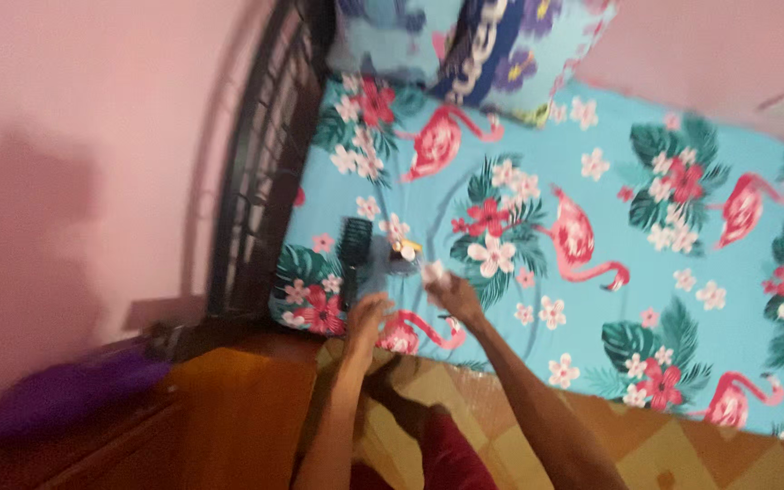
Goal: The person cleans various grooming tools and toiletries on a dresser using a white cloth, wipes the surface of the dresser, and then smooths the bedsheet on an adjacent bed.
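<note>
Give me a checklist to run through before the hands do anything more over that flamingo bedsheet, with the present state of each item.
1. Left hand over the bedsheet edge: ok.
2. Right hand holding a small white item: ok, though what it is cannot be told.
3. Left hand's grip: cannot tell, motion blur.
4. Black comb-like object lying clear of both hands: ok.
5. Small pale object with a yellow part identified: cannot tell, too blurred.
6. Pillow out of the way at the headboard: ok.
</note>
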